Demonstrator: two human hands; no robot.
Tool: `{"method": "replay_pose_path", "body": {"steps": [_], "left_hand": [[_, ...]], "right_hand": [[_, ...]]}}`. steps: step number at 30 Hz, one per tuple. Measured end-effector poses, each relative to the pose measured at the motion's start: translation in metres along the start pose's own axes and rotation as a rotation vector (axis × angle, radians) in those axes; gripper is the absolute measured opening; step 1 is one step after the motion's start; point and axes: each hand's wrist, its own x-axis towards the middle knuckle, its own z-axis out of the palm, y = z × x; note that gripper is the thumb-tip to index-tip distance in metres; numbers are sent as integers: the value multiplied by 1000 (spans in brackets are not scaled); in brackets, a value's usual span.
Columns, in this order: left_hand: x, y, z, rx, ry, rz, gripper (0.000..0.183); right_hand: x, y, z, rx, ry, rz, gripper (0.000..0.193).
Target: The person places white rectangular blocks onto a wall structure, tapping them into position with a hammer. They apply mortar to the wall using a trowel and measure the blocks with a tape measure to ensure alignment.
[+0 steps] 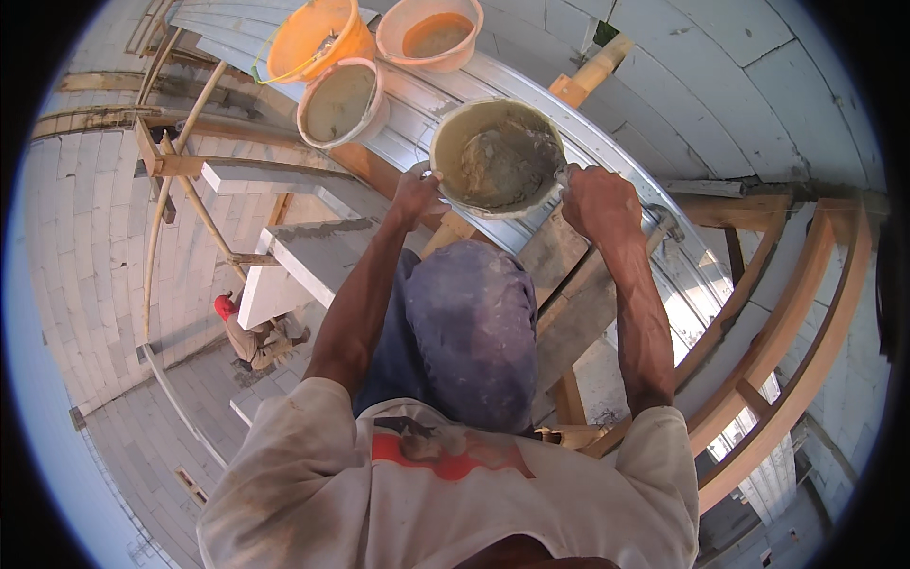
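Before me a pale round bucket (449, 142) holds a lump of wet grey mortar (507, 161). My left hand (415, 196) is closed at its near left rim, fingers partly hidden. On the opposite side my right hand (602, 204) is closed in a fist on the right rim or handle; which of the two I cannot tell. The bucket is over the ribbed metal sheet (417, 100), and whether it rests there or is lifted is unclear.
Beyond stand an orange bucket (354, 40) with a yellow handle, a pale bucket (373, 119) of murky water and a pinkish bucket (460, 59). White block walls (739, 76), timber frames (806, 332) and bamboo poles (156, 256) surround me. Another person (251, 341) is far below left.
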Motion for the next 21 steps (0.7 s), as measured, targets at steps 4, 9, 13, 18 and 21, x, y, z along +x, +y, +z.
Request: {"method": "replay_pose_path", "body": {"steps": [4,9,13,18,21], "left_hand": [[-2,-5,9,291,-89,325,37],[-30,20,52,234,-27,364,35],[-21,17,42,189,11,329,37],[-9,3,23,102,60,202,34],[-1,-5,4,107,103,133,32]], "right_hand": [[78,-1,32,9,62,-102,20],[69,7,75,-7,-5,-176,19],[30,-7,85,-270,44,-321,17],[55,-12,63,-268,-179,-283,18],[90,-33,10,24,48,-339,29]]}}
